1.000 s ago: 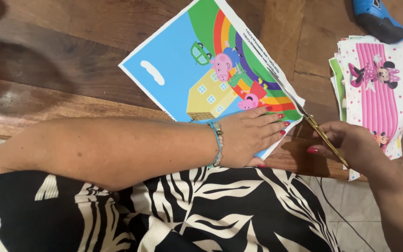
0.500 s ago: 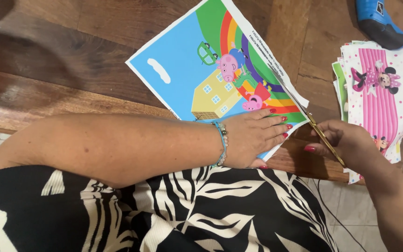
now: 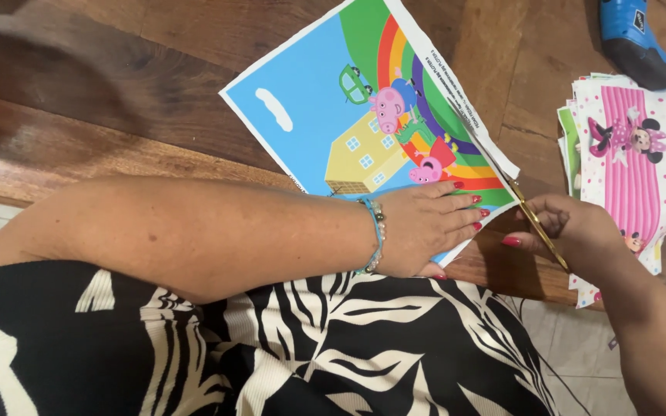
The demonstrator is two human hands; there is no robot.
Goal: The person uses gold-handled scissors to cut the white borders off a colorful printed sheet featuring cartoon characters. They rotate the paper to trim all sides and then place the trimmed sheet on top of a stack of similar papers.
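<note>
- The picture sheet lies on the table.
- The left hand rests on the sheet's near corner.
- The right hand, with scissors, is just right of it.
- The paper pile lies further right.

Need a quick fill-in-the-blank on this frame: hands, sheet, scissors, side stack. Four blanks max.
1. The left hand presses flat on the printed ____.
2. The right hand holds gold-coloured ____.
3. The scissors cut along the sheet's ____ margin strip.
4. The paper stack lies to the sheet's ____.

Missing: sheet; scissors; white; right
</note>
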